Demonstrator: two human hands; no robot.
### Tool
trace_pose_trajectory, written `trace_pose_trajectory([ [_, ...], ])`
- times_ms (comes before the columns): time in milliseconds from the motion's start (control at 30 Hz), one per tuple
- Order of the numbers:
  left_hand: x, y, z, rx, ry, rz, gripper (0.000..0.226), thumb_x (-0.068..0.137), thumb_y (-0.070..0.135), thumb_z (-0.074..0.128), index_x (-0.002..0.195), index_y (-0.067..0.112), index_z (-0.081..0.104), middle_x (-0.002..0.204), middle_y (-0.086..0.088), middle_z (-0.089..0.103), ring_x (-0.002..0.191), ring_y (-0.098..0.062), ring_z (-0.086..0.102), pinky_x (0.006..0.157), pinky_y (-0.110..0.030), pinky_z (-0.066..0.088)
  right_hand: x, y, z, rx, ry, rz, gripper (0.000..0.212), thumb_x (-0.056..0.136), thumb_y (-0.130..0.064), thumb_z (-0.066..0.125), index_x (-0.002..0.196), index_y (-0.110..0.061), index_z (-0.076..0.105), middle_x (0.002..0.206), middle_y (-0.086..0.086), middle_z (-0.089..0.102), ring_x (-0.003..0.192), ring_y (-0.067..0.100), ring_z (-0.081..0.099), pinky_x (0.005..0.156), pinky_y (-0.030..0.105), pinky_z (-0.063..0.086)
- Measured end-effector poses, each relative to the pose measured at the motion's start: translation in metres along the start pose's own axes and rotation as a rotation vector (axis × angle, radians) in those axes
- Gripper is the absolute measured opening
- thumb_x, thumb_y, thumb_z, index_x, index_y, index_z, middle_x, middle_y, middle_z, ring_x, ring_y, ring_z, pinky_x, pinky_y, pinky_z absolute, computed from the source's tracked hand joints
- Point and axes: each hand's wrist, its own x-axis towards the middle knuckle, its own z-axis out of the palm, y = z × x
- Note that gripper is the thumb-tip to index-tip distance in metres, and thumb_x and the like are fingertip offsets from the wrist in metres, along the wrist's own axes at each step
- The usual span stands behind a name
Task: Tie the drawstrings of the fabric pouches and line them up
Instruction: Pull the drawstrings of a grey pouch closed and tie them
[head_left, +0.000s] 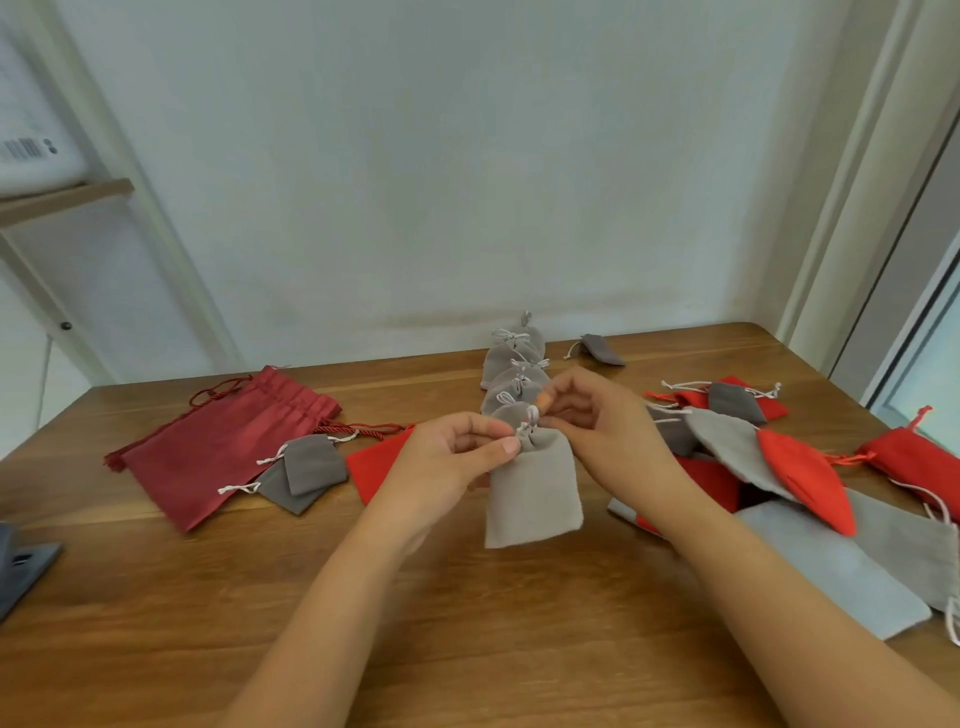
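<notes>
Mid-tie, the left hand (457, 457) and right hand (597, 421) pinch the drawstring (527, 425) at the grey pouch (535, 493) neck; next, probably, pull the knot snug, then add it to the tied row (511, 371) beyond the fingers.

Wooden table (156, 597) with scattered pouches (306, 467)

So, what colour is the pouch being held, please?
The pouch is light grey, clearest in the head view.

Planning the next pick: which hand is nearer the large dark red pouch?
Left. The left hand is right of the large dark red pouch; the right hand is farther right, beyond the held grey pouch.
</notes>
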Motion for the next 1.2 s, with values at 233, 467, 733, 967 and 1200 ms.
trace_pose_trajectory([
  [233,0.019,-0.026,-0.006,0.205,0.235,0.133,0.015,0.083,0.008,0.072,0.081,0.022,0.066,0.081,0.005,0.069,0.074,-0.004,0.063,0.066,-0.015,0.049,-0.004,0.008,0.007,-0.533,-0.069,0.216,0.023,0.092,-0.047,0.056,0.102,-0.027,0.06,0.092,-0.009,0.064,0.084,0.006,0.061,0.08,0.032,0.054],
  [467,0.035,-0.039,0.005,0.284,0.262,0.234,0.015,0.084,0.008,0.071,0.085,0.022,0.066,0.087,0.006,0.069,0.08,-0.005,0.064,0.073,-0.013,0.048,-0.004,0.014,0.012,-0.662,-0.063,0.224,0.023,0.086,-0.037,0.068,0.094,-0.016,0.064,0.08,-0.004,0.06,0.077,0.013,0.058,0.07,0.028,0.045],
  [733,0.034,-0.046,0.003,0.611,0.231,0.193,0.017,0.083,0.03,0.072,0.098,0.027,0.066,0.101,0.012,0.061,0.096,-0.003,0.056,0.083,-0.023,0.045,-0.004,0.013,0.008,-0.875,-0.145,0.258,0.036,0.086,-0.049,0.061,0.065,-0.022,0.049,0.066,-0.005,0.05,0.065,0.011,0.049,0.058,0.028,0.038],
  [967,0.028,-0.044,0.002,0.643,0.191,0.205,0.021,0.085,0.03,0.07,0.104,0.025,0.063,0.108,0.01,0.055,0.101,-0.006,0.053,0.082,-0.02,0.039,0.001,-0.019,-0.019,-0.851,-0.03,0.353,0.029,0.085,-0.042,0.068,0.086,-0.013,0.061,0.089,0.004,0.063,0.078,0.015,0.052,0.068,0.03,0.042],
  [1200,0.021,-0.037,0.01,0.544,0.17,0.381,0.01,0.085,0.034,0.069,0.088,0.027,0.062,0.107,0.013,0.058,0.108,-0.002,0.05,0.091,-0.022,0.036,-0.011,-0.046,-0.067,-1.061,-0.06,0.488,0.041,0.084,-0.045,0.068,0.105,-0.01,0.066,0.096,0.007,0.065,0.09,0.02,0.06,0.07,0.031,0.045],
])
